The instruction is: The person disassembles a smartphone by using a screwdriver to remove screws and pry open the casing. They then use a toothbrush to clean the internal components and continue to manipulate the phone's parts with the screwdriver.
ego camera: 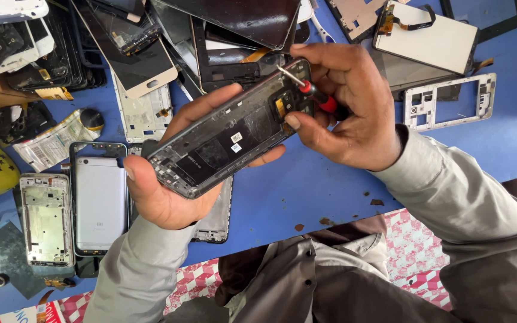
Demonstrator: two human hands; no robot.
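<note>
Disassembly looked midway: left hand (169, 179) gripped the opened phone (228, 134), back already off; right hand (345, 107) held a screwdriver (306, 88) at its frame.

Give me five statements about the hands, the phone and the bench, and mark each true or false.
1. The left hand holds an opened phone. True.
2. The right hand holds a hammer. False: it holds a red-handled screwdriver.
3. The screwdriver tip is at the phone's upper end. True.
4. The bench is green. False: it is blue.
5. A white frame lies right of the right hand. True.
</note>
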